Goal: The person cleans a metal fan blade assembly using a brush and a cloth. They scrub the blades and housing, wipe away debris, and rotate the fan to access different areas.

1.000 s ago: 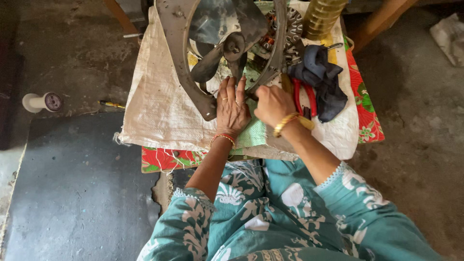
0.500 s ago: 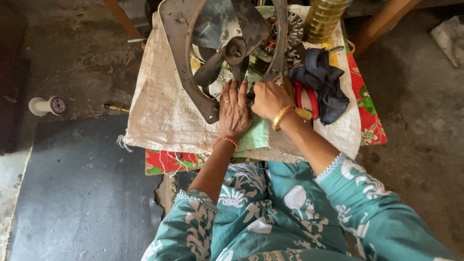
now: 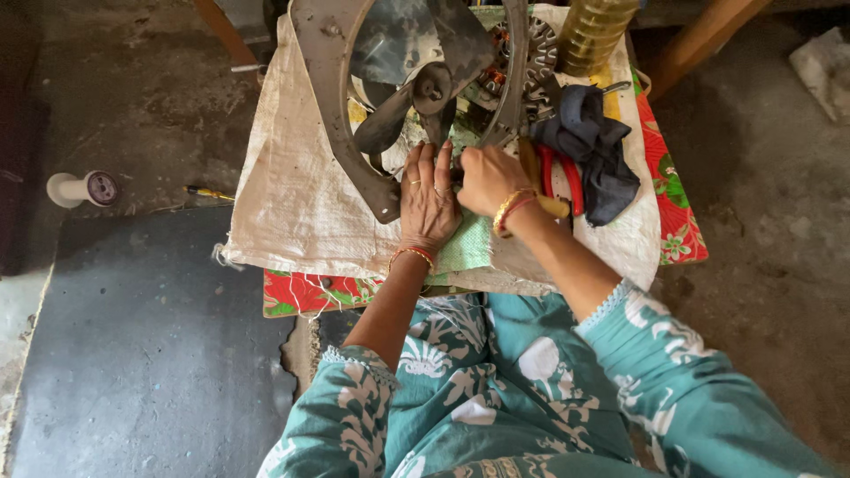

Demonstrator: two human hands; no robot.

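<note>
A grey metal exhaust fan (image 3: 332, 106) with dark blades (image 3: 398, 44) lies on a white woven sack (image 3: 283, 204) over a small table. My left hand (image 3: 427, 199) lies flat with fingers spread, on the sack and a green cloth (image 3: 465, 248), its fingertips at the fan's hub. My right hand (image 3: 485, 180) is curled into a fist just right of it, against the fan's lower frame. Whatever is inside the fist is hidden. A wooden tool handle (image 3: 551, 202) lies behind my right wrist.
Red-handled pliers (image 3: 571, 177), a dark cloth (image 3: 593, 146) and a bottle of yellow liquid (image 3: 593, 31) sit at the table's right. A red floral cloth (image 3: 305, 292) hangs off the front edge. On the floor at left lie a thread spool (image 3: 84, 188) and a small screwdriver (image 3: 208, 192).
Both hands stay at the fan's hub; the right fist shifts slightly. The view has drifted a little.
</note>
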